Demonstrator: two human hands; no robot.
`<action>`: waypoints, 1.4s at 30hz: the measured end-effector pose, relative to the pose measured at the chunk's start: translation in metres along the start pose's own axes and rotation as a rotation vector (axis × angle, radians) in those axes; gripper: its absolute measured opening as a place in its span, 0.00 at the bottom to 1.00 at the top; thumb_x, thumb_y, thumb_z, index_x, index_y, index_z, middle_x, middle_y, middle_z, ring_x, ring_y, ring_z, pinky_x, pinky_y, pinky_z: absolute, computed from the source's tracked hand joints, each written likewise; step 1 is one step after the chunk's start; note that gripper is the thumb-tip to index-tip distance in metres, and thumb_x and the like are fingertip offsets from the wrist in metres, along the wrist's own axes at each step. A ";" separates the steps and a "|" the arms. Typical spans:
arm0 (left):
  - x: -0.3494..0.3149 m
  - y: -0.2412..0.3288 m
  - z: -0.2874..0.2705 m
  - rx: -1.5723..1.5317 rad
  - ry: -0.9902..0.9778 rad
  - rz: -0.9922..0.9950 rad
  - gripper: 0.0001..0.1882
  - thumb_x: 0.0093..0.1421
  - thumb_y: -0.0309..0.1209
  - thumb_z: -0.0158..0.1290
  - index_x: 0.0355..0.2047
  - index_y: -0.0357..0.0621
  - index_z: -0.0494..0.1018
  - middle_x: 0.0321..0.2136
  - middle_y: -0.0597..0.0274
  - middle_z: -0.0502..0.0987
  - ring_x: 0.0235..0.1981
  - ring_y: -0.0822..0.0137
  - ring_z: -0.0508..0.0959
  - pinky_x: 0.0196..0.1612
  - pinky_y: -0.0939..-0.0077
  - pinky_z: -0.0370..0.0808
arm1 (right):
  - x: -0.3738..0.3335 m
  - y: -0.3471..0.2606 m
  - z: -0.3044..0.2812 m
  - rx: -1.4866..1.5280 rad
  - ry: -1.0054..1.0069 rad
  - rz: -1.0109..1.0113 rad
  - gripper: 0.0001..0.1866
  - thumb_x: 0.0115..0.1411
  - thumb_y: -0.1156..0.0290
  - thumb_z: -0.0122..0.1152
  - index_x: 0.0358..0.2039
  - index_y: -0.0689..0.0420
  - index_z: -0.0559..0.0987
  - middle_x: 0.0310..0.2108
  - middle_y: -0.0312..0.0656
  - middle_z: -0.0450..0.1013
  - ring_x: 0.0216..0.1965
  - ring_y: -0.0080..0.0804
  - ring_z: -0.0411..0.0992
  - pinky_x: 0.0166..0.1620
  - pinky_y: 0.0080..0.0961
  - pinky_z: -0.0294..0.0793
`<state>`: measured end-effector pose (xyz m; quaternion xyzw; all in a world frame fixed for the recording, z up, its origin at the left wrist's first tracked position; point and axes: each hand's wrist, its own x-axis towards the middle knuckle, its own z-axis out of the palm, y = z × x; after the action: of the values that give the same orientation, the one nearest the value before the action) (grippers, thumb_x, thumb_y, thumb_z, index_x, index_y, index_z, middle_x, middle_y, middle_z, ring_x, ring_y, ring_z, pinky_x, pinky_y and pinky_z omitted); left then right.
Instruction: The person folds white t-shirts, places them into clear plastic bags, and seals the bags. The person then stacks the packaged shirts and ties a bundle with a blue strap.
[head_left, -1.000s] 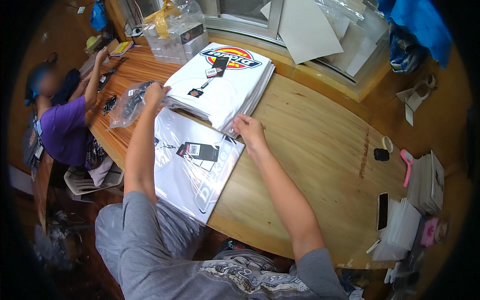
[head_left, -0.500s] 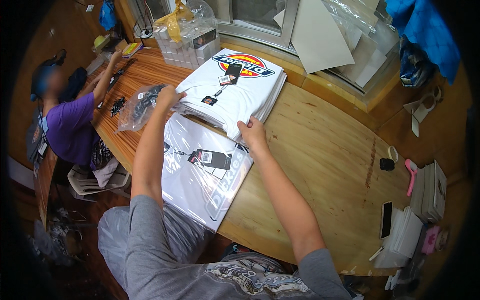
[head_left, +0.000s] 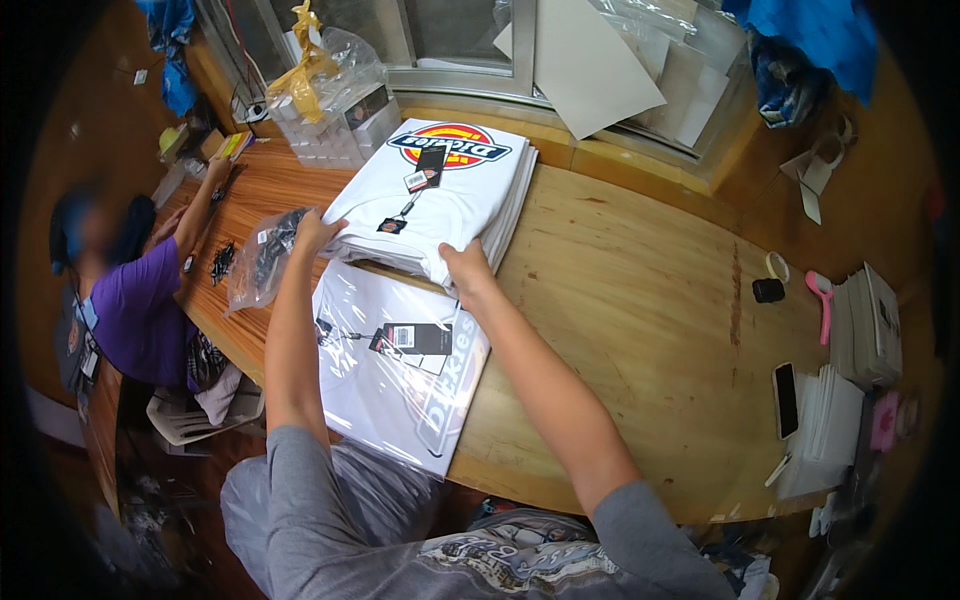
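Note:
A stack of folded white T-shirts [head_left: 460, 215] lies on the table, its top shirt bearing a red, yellow and blue print and a black hang tag [head_left: 429, 166]. My left hand [head_left: 316, 232] is closed on the near left corner of the top T-shirt. At the near right corner, my right hand [head_left: 468, 270] pinches the shirt's edge between thumb and fingers. Just nearer to me, a white T-shirt in a clear plastic bag [head_left: 390, 390] lies flat, with a black tag showing through. A clear bag of black tags [head_left: 265, 262] sits beside my left hand.
White boxes in plastic [head_left: 335, 130] stand by the window. At the right are a phone [head_left: 785, 400], a pink-handled tool [head_left: 822, 305], a tape roll [head_left: 777, 266] and stacked white packs [head_left: 825, 430]. A person in purple [head_left: 135, 245] sits at the left, arm on the table.
The view has turned slightly, so the table's things sit lower and further left. Both hands stay at the near corners of the top T-shirt, with little movement against it.

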<state>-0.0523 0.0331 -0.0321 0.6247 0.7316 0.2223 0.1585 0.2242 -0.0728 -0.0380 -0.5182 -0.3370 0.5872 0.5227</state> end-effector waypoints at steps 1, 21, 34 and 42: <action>0.002 -0.007 0.000 0.005 0.006 -0.001 0.33 0.37 0.43 0.60 0.36 0.26 0.67 0.33 0.39 0.71 0.36 0.51 0.73 0.39 0.70 0.68 | -0.006 -0.008 0.004 -0.183 0.019 -0.035 0.25 0.48 0.70 0.52 0.43 0.71 0.58 0.43 0.58 0.61 0.44 0.45 0.62 0.47 0.29 0.61; -0.041 0.027 0.001 0.456 0.403 0.218 0.25 0.37 0.41 0.60 0.29 0.32 0.71 0.30 0.42 0.71 0.34 0.49 0.71 0.38 0.63 0.66 | -0.037 -0.036 -0.004 -0.897 0.157 -0.205 0.21 0.47 0.68 0.53 0.39 0.69 0.66 0.43 0.53 0.59 0.45 0.48 0.58 0.48 0.34 0.59; -0.032 0.047 -0.025 -0.675 -0.115 -0.315 0.22 0.43 0.30 0.59 0.34 0.25 0.68 0.26 0.52 0.73 0.23 0.68 0.73 0.22 0.75 0.71 | 0.005 -0.076 -0.020 0.268 -0.306 0.158 0.17 0.53 0.76 0.45 0.44 0.67 0.60 0.41 0.53 0.63 0.39 0.46 0.66 0.41 0.43 0.68; -0.028 0.027 -0.013 -0.159 0.047 -0.164 0.27 0.39 0.41 0.60 0.29 0.24 0.69 0.26 0.42 0.73 0.27 0.59 0.76 0.27 0.71 0.71 | 0.001 -0.038 -0.023 0.279 -0.143 0.248 0.18 0.57 0.72 0.39 0.48 0.63 0.56 0.44 0.51 0.61 0.41 0.45 0.65 0.40 0.47 0.68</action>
<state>-0.0312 0.0072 -0.0084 0.5427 0.7639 0.2805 0.2079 0.2566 -0.0667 -0.0080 -0.4352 -0.2222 0.7235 0.4876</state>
